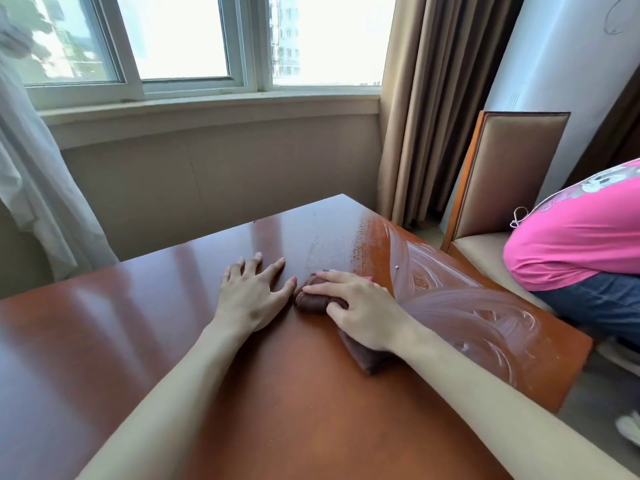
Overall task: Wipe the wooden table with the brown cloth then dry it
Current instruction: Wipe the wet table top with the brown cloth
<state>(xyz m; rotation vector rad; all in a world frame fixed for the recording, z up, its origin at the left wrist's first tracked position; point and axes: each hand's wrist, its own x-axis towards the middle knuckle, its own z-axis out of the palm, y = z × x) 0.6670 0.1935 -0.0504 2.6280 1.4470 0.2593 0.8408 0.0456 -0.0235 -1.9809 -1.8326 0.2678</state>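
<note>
Reddish-brown wood is filling the lower half of the frame: the wooden table [173, 323] is lying under both of your forearms, glossy and catching pale reflections on its left part. Your right hand [360, 306] is pressing down on the brown cloth [313, 301] a little right of the frame's centre, the fingers bent over its bunched front end while the rest of the cloth is trailing back under your wrist toward the lower right. Your left hand [254, 294] is resting flat on the table just to the left of the cloth, fingers spread and straight, holding nothing; its thumb tip is sitting very close to the cloth, though you cannot tell whether the two are touching. The hands are lying side by side, close together but not joined. Wet streaks [467, 306] are curving in pale arcs across the table's right part, running from beside your right hand out to the right edge and corner. At the right edge of the frame a person in a pink shirt [571, 237] is sitting bent forward on an upholstered chair [512, 168]. Brown curtains [433, 98] are hanging in the upper right, and a window [187, 39] is spanning the upper left and centre.
</note>
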